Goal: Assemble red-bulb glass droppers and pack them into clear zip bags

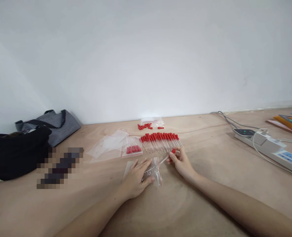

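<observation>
My left hand lies with fingers stretched out on a clear zip bag, pressing it to the table. My right hand pinches a dropper by its red rubber bulb. The dropper's clear tube points left to the bag's red-striped mouth; whether its tip is inside I cannot tell. Just beyond my hands, a row of droppers with red bulbs lies side by side. To the left of that row is a zip bag with several red-bulbed droppers in it.
Flat clear bags overlap at left. Loose red bulbs lie by another clear bag near the wall. A power strip with cables is at right, a black bag and striped bag at left.
</observation>
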{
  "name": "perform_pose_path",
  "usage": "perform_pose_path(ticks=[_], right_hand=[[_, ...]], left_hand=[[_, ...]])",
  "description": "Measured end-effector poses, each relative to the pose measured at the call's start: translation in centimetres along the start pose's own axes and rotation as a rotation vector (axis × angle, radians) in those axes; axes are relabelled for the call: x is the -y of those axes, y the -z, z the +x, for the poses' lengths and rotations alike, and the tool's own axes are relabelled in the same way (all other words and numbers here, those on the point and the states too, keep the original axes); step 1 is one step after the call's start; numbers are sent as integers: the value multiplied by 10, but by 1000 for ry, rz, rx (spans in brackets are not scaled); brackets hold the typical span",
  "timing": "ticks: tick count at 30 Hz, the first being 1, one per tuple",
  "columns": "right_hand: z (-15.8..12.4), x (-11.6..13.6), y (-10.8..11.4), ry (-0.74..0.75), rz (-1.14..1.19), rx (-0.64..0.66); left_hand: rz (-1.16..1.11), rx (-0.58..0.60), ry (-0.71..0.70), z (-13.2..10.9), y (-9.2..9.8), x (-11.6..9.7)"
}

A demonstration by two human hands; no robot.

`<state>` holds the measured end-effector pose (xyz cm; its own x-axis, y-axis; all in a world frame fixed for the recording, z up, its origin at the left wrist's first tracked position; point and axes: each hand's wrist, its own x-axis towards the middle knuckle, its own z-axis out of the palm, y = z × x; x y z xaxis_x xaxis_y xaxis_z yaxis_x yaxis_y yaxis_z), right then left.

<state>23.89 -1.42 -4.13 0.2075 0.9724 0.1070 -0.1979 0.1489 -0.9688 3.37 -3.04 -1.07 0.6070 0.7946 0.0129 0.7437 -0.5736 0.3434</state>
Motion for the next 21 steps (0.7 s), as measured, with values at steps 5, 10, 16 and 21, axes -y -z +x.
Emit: perform_pose_path(ticks=[5,10,16,21], right_hand=[[-12,-2,-1,-75,-65,258],[-14,5,5,16,-388,529],[-14,14,1,222,-591,670],[-17,14,-4,319,-592,669]], left_hand=[[-16,-17,-15,0,-1,1],[-24,-28,-38,-1,0,1],[-16,-26,-67,2,-3,-5],[12,-47,-91,1,0,-5]])
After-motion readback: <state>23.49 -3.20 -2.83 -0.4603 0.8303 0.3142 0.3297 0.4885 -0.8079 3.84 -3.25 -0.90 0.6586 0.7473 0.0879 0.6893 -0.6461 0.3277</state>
